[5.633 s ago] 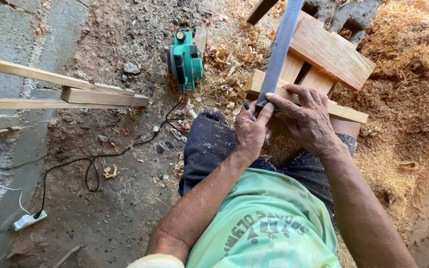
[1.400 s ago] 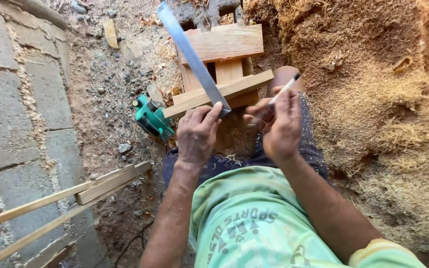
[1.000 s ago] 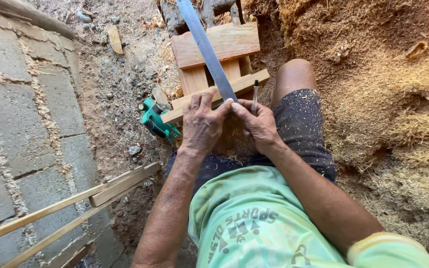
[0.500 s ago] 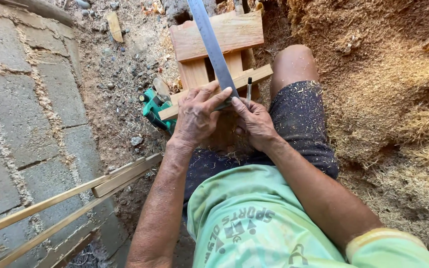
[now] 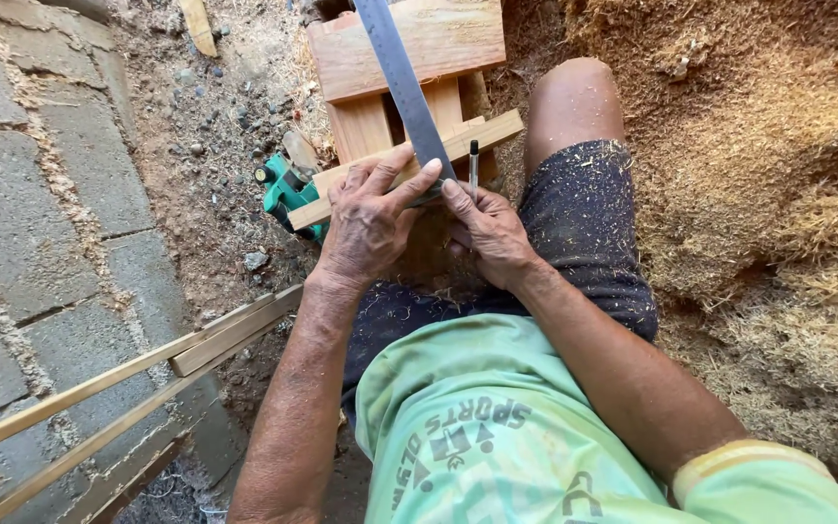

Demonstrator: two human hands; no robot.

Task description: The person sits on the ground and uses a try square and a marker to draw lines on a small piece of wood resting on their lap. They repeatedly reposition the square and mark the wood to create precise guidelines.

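Ruler (image 5: 402,82) pinned on slat (image 5: 409,165) by left hand (image 5: 370,218).

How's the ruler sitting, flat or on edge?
Flat: the ruler shows its broad face, lying across the slat, with the left hand pressing its near end.

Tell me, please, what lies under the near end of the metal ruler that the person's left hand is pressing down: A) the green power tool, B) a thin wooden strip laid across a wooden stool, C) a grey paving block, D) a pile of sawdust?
B: the left hand pins the metal ruler onto a thin wooden strip lying across the wooden stool, while the right hand holds a pen beside it.
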